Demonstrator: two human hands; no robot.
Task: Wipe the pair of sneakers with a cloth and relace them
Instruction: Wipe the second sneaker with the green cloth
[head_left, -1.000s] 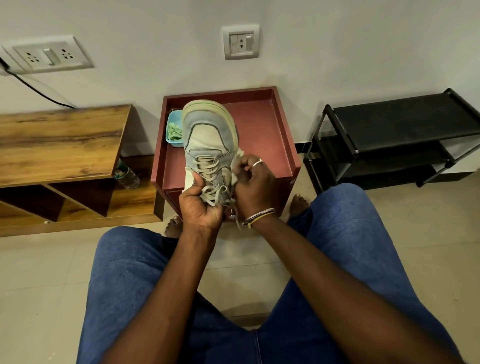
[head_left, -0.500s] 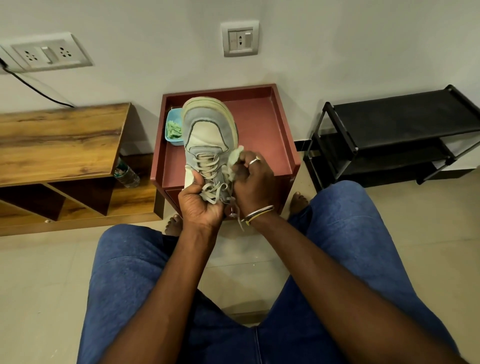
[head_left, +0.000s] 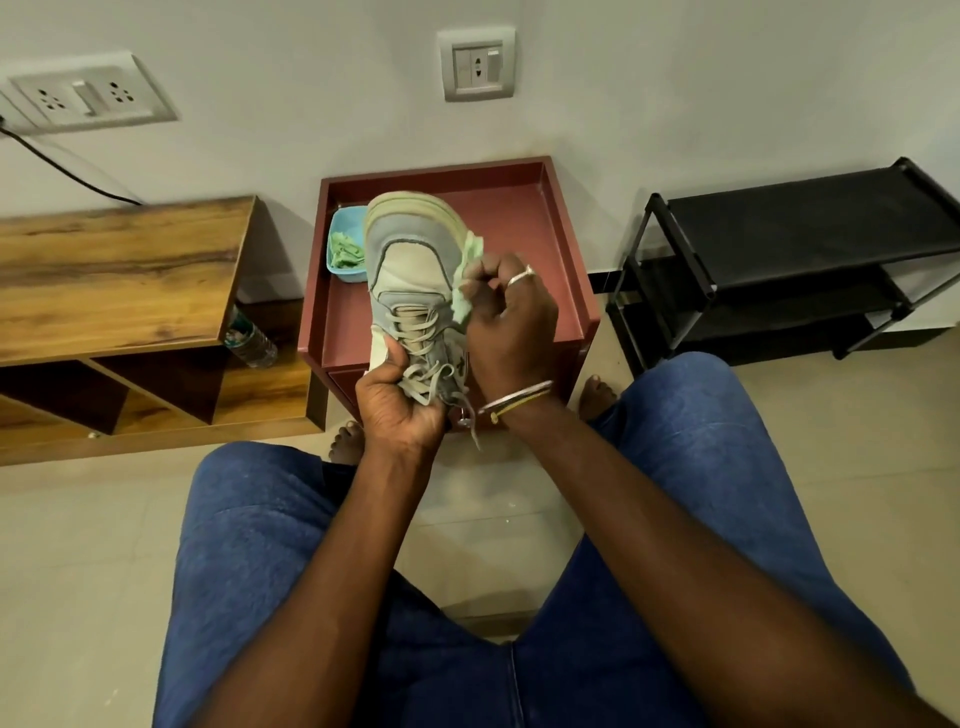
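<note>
Over the near half of the maroon square side table (head_left: 566, 249) I hold the grey and cream lace-up sneaker (head_left: 410, 270) off the surface, toe pointing away from me and upper facing up. My left hand (head_left: 400, 400) is wrapped tight round its heel end, fingers curled over the collar and the bunched loops of the beige flat laces (head_left: 421, 332); one lace end dangles below my wrists. That hold is the same as a second ago, and the shoe sits in much the same pose.

What has changed is my right hand (head_left: 511, 317). A second ago it was low, beside the eyelets. Now it has slid forward along the shoe's right flank to the side of the toe box. It is closed in a fist round the pale green cloth (head_left: 467, 275), pressing it against the sole edge and grey side panel. More of the cloth now shows, poking out above my knuckles toward the toe. The silver ring (head_left: 521, 277) and the thin wrist bangles (head_left: 514, 402) ride along with it.

Behind the toe, at the table's far left corner, stands the light blue plastic tub (head_left: 343, 228) with a crumpled green rag (head_left: 345, 252) inside. To the left is the brown wooden bench (head_left: 119, 270), to the right the black metal shoe rack (head_left: 805, 234).
</note>
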